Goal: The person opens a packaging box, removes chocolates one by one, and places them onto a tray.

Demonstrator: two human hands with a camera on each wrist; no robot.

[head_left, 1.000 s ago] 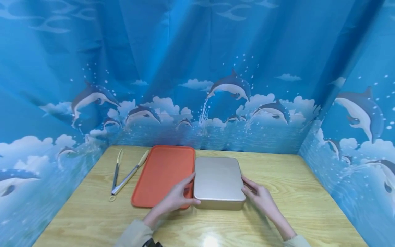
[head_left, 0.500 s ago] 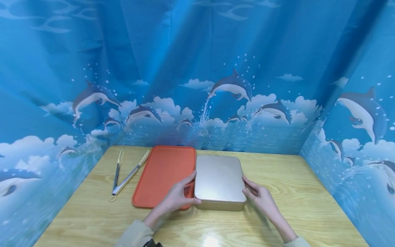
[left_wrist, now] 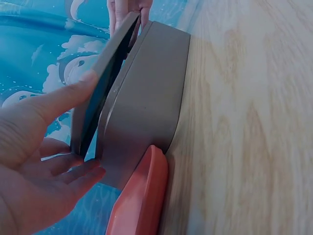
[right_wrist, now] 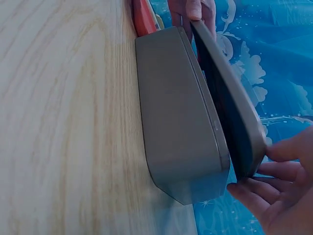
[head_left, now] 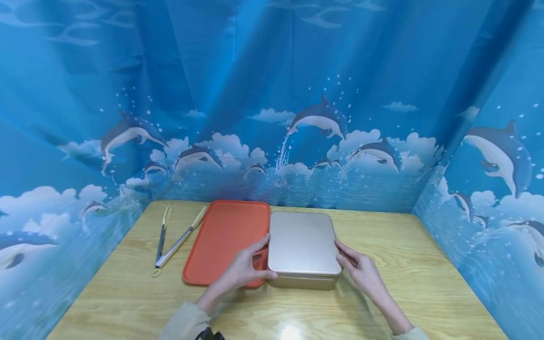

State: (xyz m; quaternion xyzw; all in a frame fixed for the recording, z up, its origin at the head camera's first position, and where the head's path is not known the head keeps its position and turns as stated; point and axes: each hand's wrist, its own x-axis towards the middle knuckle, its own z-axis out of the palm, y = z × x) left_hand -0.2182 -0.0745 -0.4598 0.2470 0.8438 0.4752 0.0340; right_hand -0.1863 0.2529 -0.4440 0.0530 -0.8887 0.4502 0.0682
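- Blue dolphin-print curtain (head_left: pixel 263 71): from the head camera I see it closing off the far, left and right sides.
- Wooden bench (head_left: pixel 403 264): it runs across the near half of my view, pale and grained.
- Red tray (head_left: pixel 233 231): I have it flat on the bench, left of centre, its near right part crossed by the left hand.
- Metal box (head_left: pixel 303 284): it stands on the bench close beside the tray, to its right; I cannot tell whether the two touch.
- Metal lid (head_left: pixel 302 241): it is over the box and raised, a dark gap showing below it in both my wrist views. I cannot tell if any edge rests on the rim.
- Tongs (head_left: pixel 176 245): far left on the bench, arms spread in a V towards the far side, the right tip just beside the tray.
- Left hand (head_left: pixel 245 268): I see it holding the lid near its near left corner, thumb on the outside.
- Right hand (head_left: pixel 362 270): it pinches the lid's right side, thumb against fingers.
- Pull ring (head_left: pixel 156 272): at the near end of the tongs.
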